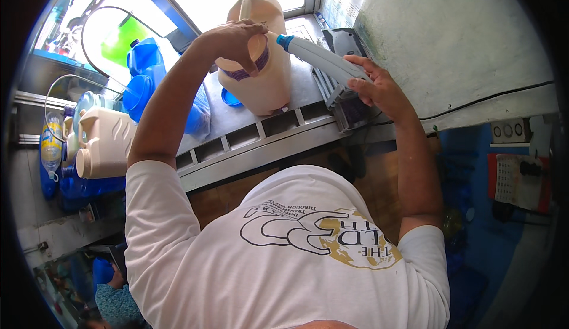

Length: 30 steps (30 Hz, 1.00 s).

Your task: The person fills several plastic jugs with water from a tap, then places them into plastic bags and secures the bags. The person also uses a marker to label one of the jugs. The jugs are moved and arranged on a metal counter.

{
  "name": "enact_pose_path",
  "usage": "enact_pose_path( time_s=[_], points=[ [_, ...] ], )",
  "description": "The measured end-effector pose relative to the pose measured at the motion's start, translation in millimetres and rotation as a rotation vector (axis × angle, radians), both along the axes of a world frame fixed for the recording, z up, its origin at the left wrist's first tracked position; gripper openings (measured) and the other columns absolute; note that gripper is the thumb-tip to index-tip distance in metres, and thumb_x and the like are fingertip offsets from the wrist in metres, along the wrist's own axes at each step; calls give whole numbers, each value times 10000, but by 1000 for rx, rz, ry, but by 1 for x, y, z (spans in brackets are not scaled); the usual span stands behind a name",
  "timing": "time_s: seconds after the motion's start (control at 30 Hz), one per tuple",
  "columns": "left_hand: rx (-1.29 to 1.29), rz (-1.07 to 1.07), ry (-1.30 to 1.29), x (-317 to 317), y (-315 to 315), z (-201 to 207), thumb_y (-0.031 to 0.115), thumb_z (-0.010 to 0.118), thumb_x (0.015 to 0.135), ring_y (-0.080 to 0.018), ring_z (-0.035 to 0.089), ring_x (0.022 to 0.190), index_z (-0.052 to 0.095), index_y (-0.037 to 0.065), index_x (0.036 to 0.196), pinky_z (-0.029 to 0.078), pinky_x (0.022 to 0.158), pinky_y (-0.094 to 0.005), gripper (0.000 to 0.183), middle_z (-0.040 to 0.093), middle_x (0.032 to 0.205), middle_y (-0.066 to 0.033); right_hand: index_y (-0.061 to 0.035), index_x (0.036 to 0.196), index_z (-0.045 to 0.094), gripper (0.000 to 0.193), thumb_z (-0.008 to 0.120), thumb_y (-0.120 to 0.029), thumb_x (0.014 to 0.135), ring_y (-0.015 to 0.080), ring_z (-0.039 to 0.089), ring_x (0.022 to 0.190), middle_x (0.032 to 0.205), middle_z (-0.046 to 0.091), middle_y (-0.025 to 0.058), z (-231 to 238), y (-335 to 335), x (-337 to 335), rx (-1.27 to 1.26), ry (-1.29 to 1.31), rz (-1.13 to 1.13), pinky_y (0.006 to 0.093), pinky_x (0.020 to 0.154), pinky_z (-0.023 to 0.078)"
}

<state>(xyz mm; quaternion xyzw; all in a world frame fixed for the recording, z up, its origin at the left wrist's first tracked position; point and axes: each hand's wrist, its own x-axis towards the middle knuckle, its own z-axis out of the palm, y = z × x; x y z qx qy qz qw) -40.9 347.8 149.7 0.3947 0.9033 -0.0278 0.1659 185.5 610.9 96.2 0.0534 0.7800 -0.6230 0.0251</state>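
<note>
A large translucent pinkish-beige jug [269, 89] with a small red cap stands on the metal counter in front of me. My left hand [234, 42] reaches over its wide round mouth or lid [256, 46], which has a purple patterned band around it. Thumb and fingers curve about that round part, gripping it. In my right hand [379, 89] is a long pale grey tapered tool [320, 59] with a blue collar and a narrow tip. The tip points left, close to the band and my left fingers; I cannot tell whether it touches.
Blue jugs [145, 62] and a beige jug [109, 139] stand left. A blue lid [230, 98] lies beside the large jug. A black cable [492, 106] runs along the right wall. A slotted metal ledge [255, 145] edges the counter. Another person's patterned sleeve [115, 302] shows lower left.
</note>
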Motion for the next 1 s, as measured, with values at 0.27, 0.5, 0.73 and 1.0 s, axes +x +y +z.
enact_pose_path(
  time_s=[0.27, 0.5, 0.73, 1.0],
  points=[
    [12, 9, 7, -1, -1, -5, 341, 890, 410, -311, 502, 1318, 473, 206, 1460, 454, 1095, -459, 1138, 462, 1481, -84, -43, 1398, 512, 656, 741, -362, 872, 55, 485, 604, 803, 582, 24, -3, -6, -3, 3, 17, 25, 222, 519, 411],
    [57, -50, 34, -5, -4, -10, 357, 919, 427, -324, 521, 1292, 481, 208, 1454, 478, 1064, -464, 1127, 492, 1455, -77, -40, 1405, 502, 632, 715, -320, 881, 57, 482, 589, 793, 580, 22, -1, -11, 1, 40, 5, -8, 216, 516, 405],
    [234, -34, 103, -6, -21, -22, 370, 937, 422, -337, 452, 1365, 453, 190, 1469, 420, 1122, -462, 1167, 444, 1506, -107, -64, 1417, 500, 590, 691, -246, 889, 45, 451, 573, 837, 572, 4, 1, -15, 10, 2, -21, -35, 210, 506, 384],
    [1062, 175, 39, 10, -96, -96, 384, 973, 486, -335, 432, 1383, 424, 121, 1468, 379, 1133, -492, 1155, 460, 1487, -154, -84, 1411, 514, 582, 698, -222, 877, 37, 435, 566, 837, 557, -10, 2, -16, 20, -76, -25, -63, 193, 512, 373]
  ],
)
